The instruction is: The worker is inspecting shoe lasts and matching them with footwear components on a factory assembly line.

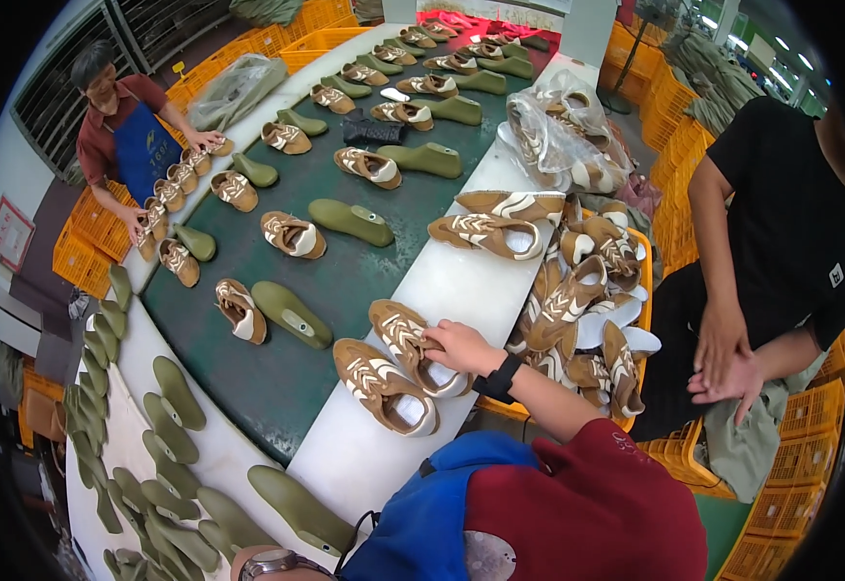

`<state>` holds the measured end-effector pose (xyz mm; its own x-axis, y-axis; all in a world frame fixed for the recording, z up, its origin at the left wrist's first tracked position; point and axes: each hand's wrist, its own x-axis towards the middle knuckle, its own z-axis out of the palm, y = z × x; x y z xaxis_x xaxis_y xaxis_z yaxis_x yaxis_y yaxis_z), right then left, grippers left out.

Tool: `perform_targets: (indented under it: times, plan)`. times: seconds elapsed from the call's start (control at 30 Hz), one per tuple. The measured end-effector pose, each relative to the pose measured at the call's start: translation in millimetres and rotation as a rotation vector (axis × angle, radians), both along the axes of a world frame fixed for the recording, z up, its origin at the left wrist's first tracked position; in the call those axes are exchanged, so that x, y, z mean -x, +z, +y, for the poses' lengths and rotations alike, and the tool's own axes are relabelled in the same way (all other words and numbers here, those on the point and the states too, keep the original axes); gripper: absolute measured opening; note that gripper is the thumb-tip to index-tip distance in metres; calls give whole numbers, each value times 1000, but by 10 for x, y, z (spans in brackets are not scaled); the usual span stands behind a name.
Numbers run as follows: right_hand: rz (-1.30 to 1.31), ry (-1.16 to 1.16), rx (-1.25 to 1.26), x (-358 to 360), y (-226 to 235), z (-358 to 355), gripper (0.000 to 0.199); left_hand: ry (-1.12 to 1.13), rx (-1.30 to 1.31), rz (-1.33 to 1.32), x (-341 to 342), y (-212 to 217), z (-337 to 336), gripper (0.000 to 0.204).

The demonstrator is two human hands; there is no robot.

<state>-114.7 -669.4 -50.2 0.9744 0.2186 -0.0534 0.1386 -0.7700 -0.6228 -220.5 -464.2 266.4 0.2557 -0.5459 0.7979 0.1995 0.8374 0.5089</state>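
Observation:
My right hand [461, 347], with a black band at the wrist, is closed on the collar of a brown sneaker [401, 334] with cream stripes and laces. The sneaker rests on the white ledge along the conveyor. A matching sneaker [376, 382] lies right beside it, nearer to me. Only a small part of my left hand [239, 556] shows at the lower edge, beside a wristwatch; its fingers are hidden. A green shoe last [299, 505] lies closest to that hand, among several others on the pale table.
The dark green conveyor belt [239, 378] carries sneakers paired with green lasts. More sneakers [485, 232] sit farther up the ledge. An orange crate [647, 281] heaped with sneakers stands at right, near a person in black [771, 194]. Across the belt, another person [127, 116] touches a row of sneakers.

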Motion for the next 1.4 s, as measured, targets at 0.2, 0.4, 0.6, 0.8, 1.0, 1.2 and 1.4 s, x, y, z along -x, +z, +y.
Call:
perform_targets:
  times: [0.2,0.4,0.6,0.8,1.0,1.2,1.4]
  plan:
    - [19,3,-68,-492,209,-511,40,78,4,139,-147,-247,127,51]
    - [-365,-509,368,-1192,196,-1262,43,310,-677,240,-481,-563,515,59]
    - [81,-429,498,-1410,188,-1524,50,417,-1069,552,-709,-1188,679,36]
    - [-17,-435,-233,-1508,228,-822,48,894,-1311,359,-838,-1592,619,37]
    - [-135,-142,-857,-744,951,771,37,1728,-1332,-638,-1190,-1532,272,64]
    - [-72,137,-856,-381,1235,1165,46,1842,-1256,-363,-1078,-1640,688,60]
    - [-146,341,-734,-310,1428,1122,46,1577,-1363,-1,-807,-1475,1003,35]
